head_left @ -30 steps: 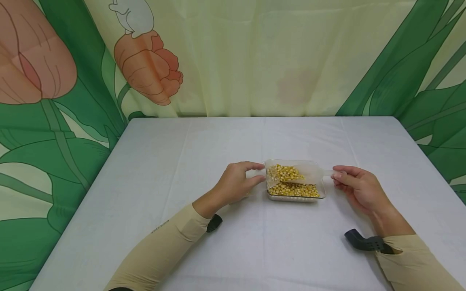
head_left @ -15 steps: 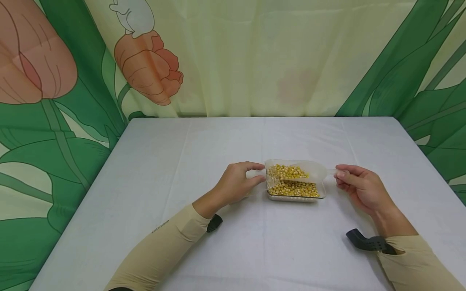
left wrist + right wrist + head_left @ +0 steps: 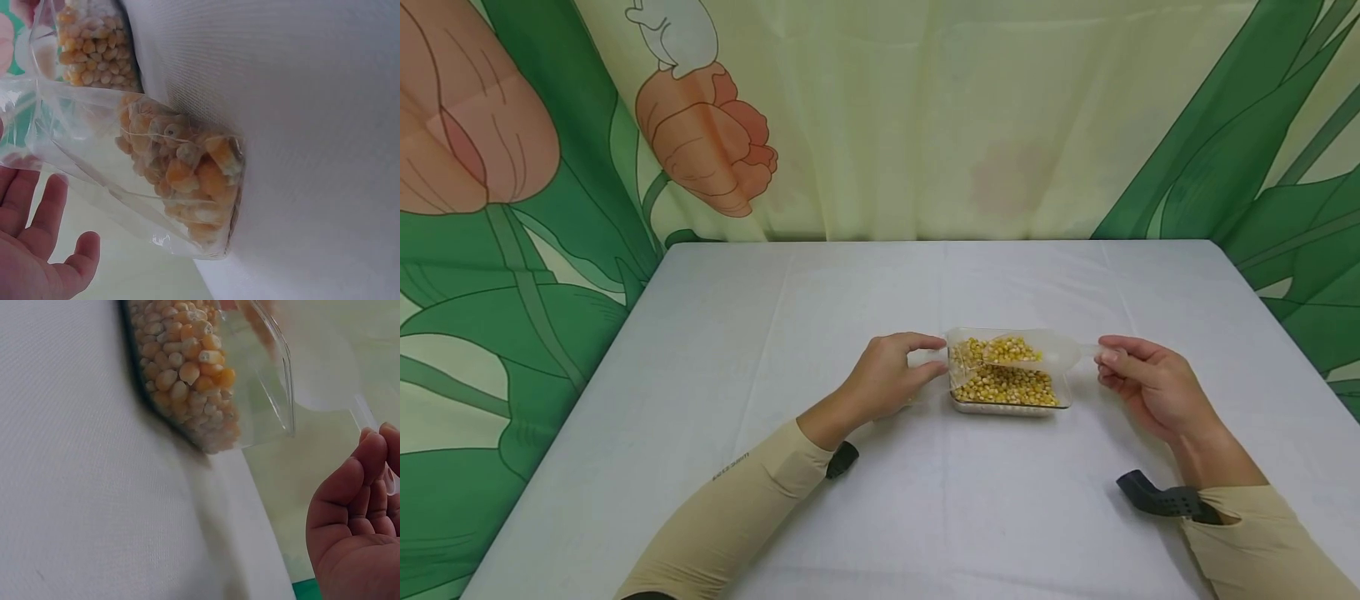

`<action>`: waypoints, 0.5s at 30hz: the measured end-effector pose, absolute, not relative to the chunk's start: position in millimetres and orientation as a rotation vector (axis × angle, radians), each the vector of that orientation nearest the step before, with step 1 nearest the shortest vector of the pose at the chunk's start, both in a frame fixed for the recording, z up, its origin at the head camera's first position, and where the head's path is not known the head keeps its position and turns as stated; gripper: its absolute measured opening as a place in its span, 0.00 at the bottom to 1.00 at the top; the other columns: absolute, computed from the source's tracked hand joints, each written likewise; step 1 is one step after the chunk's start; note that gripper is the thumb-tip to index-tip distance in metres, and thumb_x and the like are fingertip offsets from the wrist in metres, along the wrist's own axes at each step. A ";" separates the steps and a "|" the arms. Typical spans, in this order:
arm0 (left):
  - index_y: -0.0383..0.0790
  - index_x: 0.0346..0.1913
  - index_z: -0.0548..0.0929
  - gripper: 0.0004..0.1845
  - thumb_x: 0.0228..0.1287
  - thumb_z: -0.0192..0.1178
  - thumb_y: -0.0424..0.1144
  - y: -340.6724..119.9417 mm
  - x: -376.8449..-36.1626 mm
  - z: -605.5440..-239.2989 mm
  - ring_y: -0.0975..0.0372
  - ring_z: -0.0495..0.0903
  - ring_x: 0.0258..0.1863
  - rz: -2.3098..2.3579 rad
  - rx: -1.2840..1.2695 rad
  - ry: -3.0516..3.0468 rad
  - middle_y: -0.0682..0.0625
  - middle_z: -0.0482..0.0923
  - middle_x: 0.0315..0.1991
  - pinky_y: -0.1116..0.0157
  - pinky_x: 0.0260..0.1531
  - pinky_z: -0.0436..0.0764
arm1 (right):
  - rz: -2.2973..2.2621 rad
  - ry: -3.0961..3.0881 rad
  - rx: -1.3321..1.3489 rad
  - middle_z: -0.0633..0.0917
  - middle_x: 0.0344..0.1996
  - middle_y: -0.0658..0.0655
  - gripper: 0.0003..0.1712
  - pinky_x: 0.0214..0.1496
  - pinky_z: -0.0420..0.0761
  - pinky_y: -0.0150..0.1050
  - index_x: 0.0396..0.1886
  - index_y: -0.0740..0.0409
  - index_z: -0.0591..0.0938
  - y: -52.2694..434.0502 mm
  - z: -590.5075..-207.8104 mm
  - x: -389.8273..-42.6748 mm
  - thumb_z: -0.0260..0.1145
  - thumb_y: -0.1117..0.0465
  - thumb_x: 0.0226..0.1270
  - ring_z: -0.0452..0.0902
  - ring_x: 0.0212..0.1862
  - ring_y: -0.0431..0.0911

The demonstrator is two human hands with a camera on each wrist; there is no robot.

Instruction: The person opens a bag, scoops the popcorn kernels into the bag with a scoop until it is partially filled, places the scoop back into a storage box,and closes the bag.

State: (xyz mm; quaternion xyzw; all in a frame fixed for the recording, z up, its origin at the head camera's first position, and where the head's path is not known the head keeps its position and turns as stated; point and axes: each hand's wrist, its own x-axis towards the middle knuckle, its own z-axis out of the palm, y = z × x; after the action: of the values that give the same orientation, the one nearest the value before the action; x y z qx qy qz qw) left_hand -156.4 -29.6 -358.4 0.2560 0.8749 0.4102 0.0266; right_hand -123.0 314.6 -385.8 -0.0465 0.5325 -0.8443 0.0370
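My right hand (image 3: 1150, 387) pinches the thin handle of a translucent scoop (image 3: 1062, 352), which carries a heap of yellow corn kernels (image 3: 1013, 349). Below the scoop is a clear rectangular container (image 3: 1009, 410) on the table, with more kernels (image 3: 178, 375) in it. My left hand (image 3: 883, 379) holds the mouth of a clear plastic bag (image 3: 81, 140) between thumb and forefinger, at the container's left side. In the left wrist view, the bag's lower end contains kernels (image 3: 181, 172) and stands on the table; its other fingers (image 3: 47, 215) are spread beside the bag.
A white cloth covers the table (image 3: 820, 300). Behind it hangs a printed curtain (image 3: 925, 125) with leaves, a tulip and a carrot. Each wrist wears a dark strap-on camera mount (image 3: 1157, 497).
My right hand has drawn the loaded scoop to the right and slightly up over the container. My left hand and the container have stayed in place.
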 end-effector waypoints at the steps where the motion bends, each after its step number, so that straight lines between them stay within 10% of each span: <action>1: 0.37 0.55 0.86 0.17 0.67 0.68 0.40 -29.9 -156.4 -357.9 0.58 0.82 0.52 1.264 0.796 2.705 0.46 0.84 0.54 0.59 0.58 0.77 | -2.597 1.624 -0.152 0.88 0.34 0.56 0.17 0.40 0.84 0.33 0.44 0.64 0.88 314.2 -385.1 -123.1 0.53 0.78 0.74 0.84 0.34 0.44; 15: 0.36 0.56 0.86 0.17 0.67 0.68 0.39 -30.7 -155.6 -354.3 0.56 0.79 0.59 1.238 0.792 2.718 0.46 0.84 0.54 0.59 0.60 0.75 | -2.558 1.658 -0.188 0.88 0.36 0.55 0.16 0.42 0.84 0.32 0.45 0.62 0.88 303.3 -370.1 -123.4 0.55 0.76 0.75 0.84 0.36 0.43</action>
State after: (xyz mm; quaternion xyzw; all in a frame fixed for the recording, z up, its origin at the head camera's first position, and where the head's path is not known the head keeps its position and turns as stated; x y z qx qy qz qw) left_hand -155.6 -30.7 -354.3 0.2562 0.8794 0.4005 0.0259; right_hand -123.4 303.3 -370.1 -0.0615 0.5423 -0.8368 0.0438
